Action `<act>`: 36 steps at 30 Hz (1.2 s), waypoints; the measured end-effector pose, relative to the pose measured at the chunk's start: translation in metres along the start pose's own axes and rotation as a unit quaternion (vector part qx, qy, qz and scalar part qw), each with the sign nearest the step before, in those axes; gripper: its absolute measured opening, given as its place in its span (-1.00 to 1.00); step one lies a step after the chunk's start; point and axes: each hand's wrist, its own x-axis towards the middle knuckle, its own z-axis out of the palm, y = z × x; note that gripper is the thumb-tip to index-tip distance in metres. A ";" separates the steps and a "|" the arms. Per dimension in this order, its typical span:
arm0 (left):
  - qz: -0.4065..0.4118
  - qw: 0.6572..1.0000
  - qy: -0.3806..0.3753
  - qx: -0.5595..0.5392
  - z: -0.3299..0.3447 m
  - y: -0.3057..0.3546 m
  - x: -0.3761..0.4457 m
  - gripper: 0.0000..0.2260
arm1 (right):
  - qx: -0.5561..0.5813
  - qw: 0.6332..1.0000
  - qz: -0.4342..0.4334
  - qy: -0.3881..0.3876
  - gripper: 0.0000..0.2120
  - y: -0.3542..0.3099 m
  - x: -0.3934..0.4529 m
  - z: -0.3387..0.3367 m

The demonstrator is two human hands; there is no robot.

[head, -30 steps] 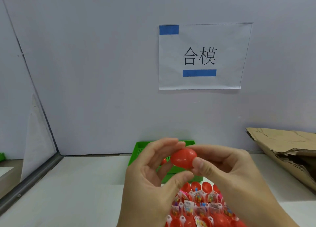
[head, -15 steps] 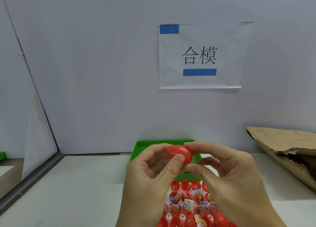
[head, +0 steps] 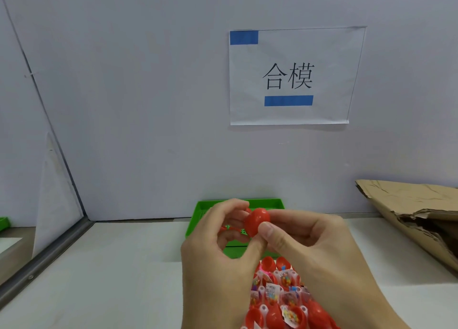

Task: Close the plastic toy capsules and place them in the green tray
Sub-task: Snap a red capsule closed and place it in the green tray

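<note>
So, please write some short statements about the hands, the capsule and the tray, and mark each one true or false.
1. Both hands, left hand and right hand, hold one red capsule. True.
2. The green tray stands against the wall, beyond the hands. True.
3. The cardboard lies at the left. False: it lies at the right.
4. The open capsules lie inside the green tray. False: they lie nearer the person, in front of it.
5. The paper sign hangs on the wall. True.
</note>
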 end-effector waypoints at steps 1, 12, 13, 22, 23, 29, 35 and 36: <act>0.005 1.000 0.001 0.005 0.000 -0.001 0.000 -0.59 | 0.011 1.000 0.001 0.002 -0.63 0.002 0.000 0.001; 0.040 0.998 -0.023 -0.030 -0.002 0.007 0.000 -0.59 | 0.352 0.926 0.130 -0.037 -0.67 0.001 0.005 0.008; 0.044 0.999 -0.024 -0.020 -0.002 0.006 -0.001 -0.59 | 0.354 0.926 0.130 -0.036 -0.67 0.001 0.005 0.008; -0.047 0.992 -0.041 -0.106 0.001 0.003 0.000 -0.85 | 0.175 0.982 0.071 0.015 -0.63 0.012 0.008 0.004; -0.081 0.986 -0.041 -0.139 0.002 0.002 0.001 -0.86 | 0.153 0.986 0.065 0.014 -0.65 0.013 0.008 0.003; -0.181 0.957 -0.031 -0.223 0.003 -0.002 0.004 -0.81 | 0.056 0.997 0.035 0.024 -0.73 0.013 0.006 0.001; -0.080 0.994 -0.016 -0.078 0.004 -0.001 -0.002 -0.73 | 0.053 0.997 0.009 0.046 -0.63 0.011 0.005 -0.001; -0.061 0.997 -0.016 -0.045 0.004 -0.001 -0.004 -0.67 | 0.056 0.997 0.003 0.045 -0.62 0.009 0.005 -0.002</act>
